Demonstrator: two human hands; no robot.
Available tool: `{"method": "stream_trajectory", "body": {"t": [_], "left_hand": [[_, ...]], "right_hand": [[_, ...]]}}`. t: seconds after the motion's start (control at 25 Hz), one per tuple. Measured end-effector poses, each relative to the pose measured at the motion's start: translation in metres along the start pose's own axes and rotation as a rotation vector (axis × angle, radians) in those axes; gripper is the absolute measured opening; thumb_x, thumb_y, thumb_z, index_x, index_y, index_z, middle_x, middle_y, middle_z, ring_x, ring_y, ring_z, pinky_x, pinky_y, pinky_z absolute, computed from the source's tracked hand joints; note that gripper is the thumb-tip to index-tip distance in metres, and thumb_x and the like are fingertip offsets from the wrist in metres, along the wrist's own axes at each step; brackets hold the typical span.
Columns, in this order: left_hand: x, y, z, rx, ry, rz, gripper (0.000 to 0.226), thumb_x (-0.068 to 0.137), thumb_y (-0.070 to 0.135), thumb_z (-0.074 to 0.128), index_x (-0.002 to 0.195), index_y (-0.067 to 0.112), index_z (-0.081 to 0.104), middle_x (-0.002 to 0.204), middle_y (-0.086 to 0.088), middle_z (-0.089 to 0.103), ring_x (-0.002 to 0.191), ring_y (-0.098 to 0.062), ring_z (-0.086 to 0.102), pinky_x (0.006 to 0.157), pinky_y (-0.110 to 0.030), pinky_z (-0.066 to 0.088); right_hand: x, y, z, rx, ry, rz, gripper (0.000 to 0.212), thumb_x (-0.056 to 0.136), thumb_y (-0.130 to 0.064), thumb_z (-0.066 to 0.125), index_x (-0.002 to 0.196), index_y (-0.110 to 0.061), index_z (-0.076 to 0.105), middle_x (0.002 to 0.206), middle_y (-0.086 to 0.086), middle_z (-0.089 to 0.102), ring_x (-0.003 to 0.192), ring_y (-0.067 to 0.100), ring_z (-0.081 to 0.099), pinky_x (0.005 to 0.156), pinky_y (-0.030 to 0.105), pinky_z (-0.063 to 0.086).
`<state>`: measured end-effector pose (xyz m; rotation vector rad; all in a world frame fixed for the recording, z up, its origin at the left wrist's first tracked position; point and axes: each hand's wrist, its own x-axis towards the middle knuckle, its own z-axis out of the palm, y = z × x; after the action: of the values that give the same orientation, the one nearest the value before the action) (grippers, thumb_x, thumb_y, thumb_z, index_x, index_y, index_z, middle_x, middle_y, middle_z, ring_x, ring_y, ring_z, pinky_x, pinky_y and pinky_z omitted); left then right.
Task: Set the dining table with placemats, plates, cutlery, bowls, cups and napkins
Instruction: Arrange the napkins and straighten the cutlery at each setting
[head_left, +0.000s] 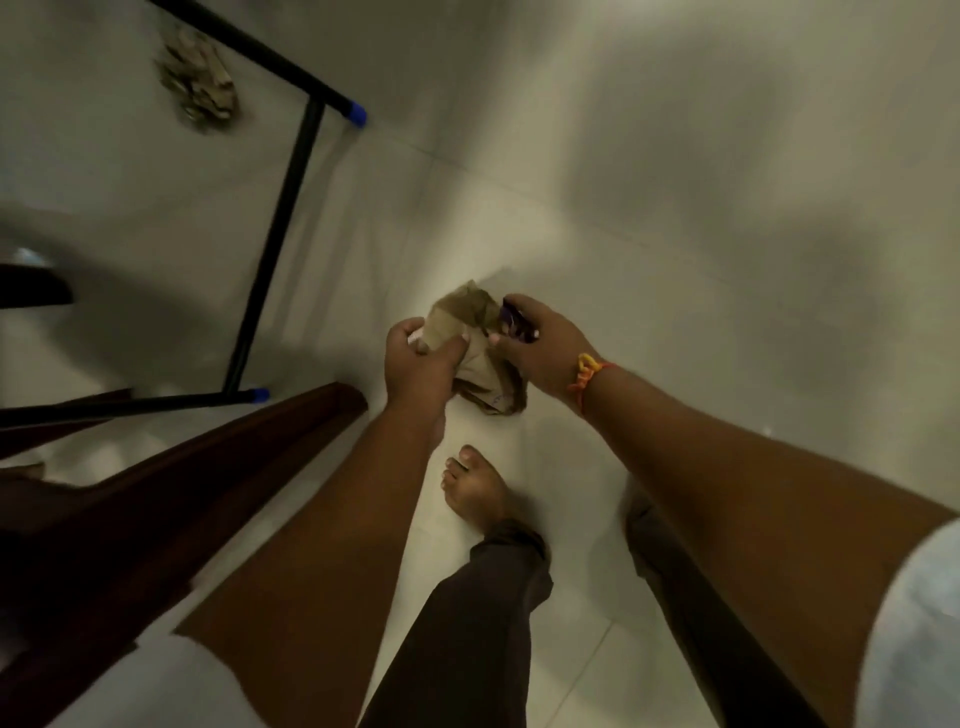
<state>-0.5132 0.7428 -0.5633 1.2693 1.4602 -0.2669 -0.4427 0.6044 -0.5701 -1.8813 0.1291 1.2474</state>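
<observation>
Viewpoint: head camera, directed steeply down at a pale tiled floor (675, 208). The picture is blurred.

Task item: a crumpled brown paper bundle (470, 317) is held between both hands above the floor, just ahead of a bare foot (475, 488). Whether it is a napkin or a paper bag cannot be determined. Faint markings show on its lower part; they are illegible.

Left grip (423, 364): clenched on the left side of the bundle, fingers curled over its upper edge, thumb pressed against the paper.

Right grip (540, 348): grasping the right side of the bundle with the thumb pinching the paper. The fingers also curl round a small dark purple object (514, 319), which lies against the bundle; its identity cannot be determined. An orange and yellow thread band (587, 376) circles the right wrist.

Surroundings: a second crumpled brown wad (200, 83) lies on the floor at upper left, well apart from the hands. Beside it stands a black metal frame (280, 228) whose tube ends carry blue caps (357, 114). A dark wooden furniture edge (208, 467) runs diagonally at lower left, close beside the left forearm. Dark trousers (467, 623) and pale short sleeves (914, 623) are in view.
</observation>
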Motion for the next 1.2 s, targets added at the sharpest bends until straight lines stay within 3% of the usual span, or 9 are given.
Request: {"method": "stream_trajectory", "body": {"t": [0.32,0.44,0.52,0.64,0.76,0.96,1.08,1.2], "left_hand": [[-0.223,0.120,-0.015,-0.223,-0.157,-0.079,0.045,0.088,0.020,0.077,0.123,0.004,0.053,0.118,-0.014,0.069,0.105,-0.025,0.070,0.085,-0.045,0.061],[-0.301,0.163,-0.033,-0.246,-0.229,-0.052,0.039,0.090,0.023,0.075,0.120,0.004,0.058,0.116,-0.014,0.072,0.104,-0.024,0.072,0.087,-0.044,0.061],[-0.347,0.190,-0.046,-0.268,-0.267,-0.030,0.032,0.092,0.023,0.073,0.118,0.008,0.062,0.116,-0.012,0.073,0.105,-0.024,0.072,0.092,-0.046,0.059],[-0.402,0.228,-0.055,-0.287,-0.326,-0.009,0.026,0.094,0.022,0.070,0.117,0.012,0.064,0.113,-0.012,0.074,0.102,-0.024,0.072,0.080,-0.039,0.062],[-0.442,0.264,-0.054,-0.268,-0.408,0.031,0.034,0.096,0.027,0.068,0.124,0.008,0.065,0.117,-0.015,0.073,0.098,-0.023,0.071,0.066,-0.029,0.058],[-0.482,0.315,-0.032,-0.205,-0.493,0.148,0.040,0.097,0.035,0.066,0.121,0.004,0.064,0.112,-0.015,0.074,0.103,-0.025,0.072,0.076,-0.031,0.059],[-0.502,0.342,-0.010,-0.119,-0.514,0.248,0.040,0.098,0.040,0.062,0.115,0.004,0.066,0.105,-0.010,0.077,0.096,-0.021,0.074,0.076,-0.030,0.059],[-0.518,0.366,0.016,-0.009,-0.550,0.351,0.041,0.098,0.046,0.059,0.116,0.010,0.067,0.113,-0.009,0.074,0.107,-0.022,0.070,0.087,-0.032,0.057]], "right_hand": [[-0.192,-0.134,-0.103,0.070,-0.031,-0.098,0.070,0.080,-0.037,0.082,0.141,-0.028,0.050,0.123,-0.007,0.068,0.112,0.015,0.066,0.103,0.038,0.052],[-0.266,-0.186,-0.137,0.094,-0.058,-0.151,0.069,0.079,-0.021,0.086,0.138,-0.019,0.049,0.117,-0.006,0.069,0.106,0.014,0.067,0.097,0.026,0.054],[-0.312,-0.216,-0.156,0.069,-0.079,-0.175,0.084,0.077,-0.015,0.088,0.146,-0.013,0.041,0.121,-0.005,0.065,0.109,0.011,0.063,0.096,0.018,0.051],[-0.360,-0.251,-0.180,0.004,-0.084,-0.240,0.102,0.067,-0.022,0.095,0.150,-0.017,0.037,0.133,-0.001,0.062,0.120,0.014,0.061,0.106,0.035,0.049],[-0.393,-0.276,-0.208,-0.048,-0.035,-0.312,0.090,0.064,-0.027,0.095,0.139,-0.024,0.046,0.127,-0.004,0.064,0.117,0.014,0.062,0.103,0.039,0.051],[-0.420,-0.301,-0.258,-0.040,0.105,-0.316,0.081,0.068,-0.046,0.085,0.140,-0.036,0.049,0.124,-0.010,0.065,0.111,0.012,0.063,0.100,0.038,0.053],[-0.431,-0.308,-0.290,-0.007,0.203,-0.325,0.071,0.072,-0.048,0.078,0.137,-0.036,0.053,0.120,-0.010,0.066,0.107,0.013,0.064,0.096,0.035,0.054],[-0.438,-0.312,-0.327,0.089,0.312,-0.316,0.055,0.075,-0.045,0.072,0.128,-0.035,0.061,0.111,-0.009,0.070,0.102,0.014,0.067,0.094,0.036,0.056]]}}
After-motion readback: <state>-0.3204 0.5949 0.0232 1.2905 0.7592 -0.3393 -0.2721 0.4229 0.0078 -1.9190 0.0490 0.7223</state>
